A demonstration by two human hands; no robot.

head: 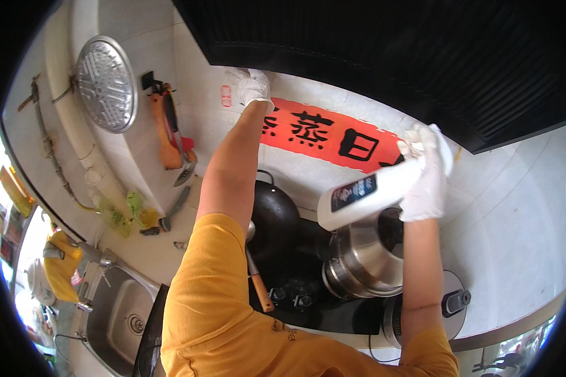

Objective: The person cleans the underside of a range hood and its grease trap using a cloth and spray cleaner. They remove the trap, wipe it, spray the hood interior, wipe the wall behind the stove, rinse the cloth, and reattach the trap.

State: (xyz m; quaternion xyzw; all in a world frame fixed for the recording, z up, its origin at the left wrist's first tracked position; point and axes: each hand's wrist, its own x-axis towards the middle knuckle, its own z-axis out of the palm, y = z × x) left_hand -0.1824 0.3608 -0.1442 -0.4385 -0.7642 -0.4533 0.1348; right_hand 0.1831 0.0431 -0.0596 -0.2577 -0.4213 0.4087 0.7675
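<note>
My left hand, in a white glove, is raised to the tiled wall just below the edge of the black range hood. Its fingertips are pale against the tiles, so I cannot make out whether they hold anything. On the other side, my right hand, gloved too, grips a white bottle near its top. The bottle leans over with its base down to the left, and its dark label bears writing. Behind it, a red sticker with large black characters runs along the wall.
Below my arms, a black wok and a steel pot stand on a black glass hob. A steel sink lies at left. Kitchen utensils and a round steamer plate hang on the left wall.
</note>
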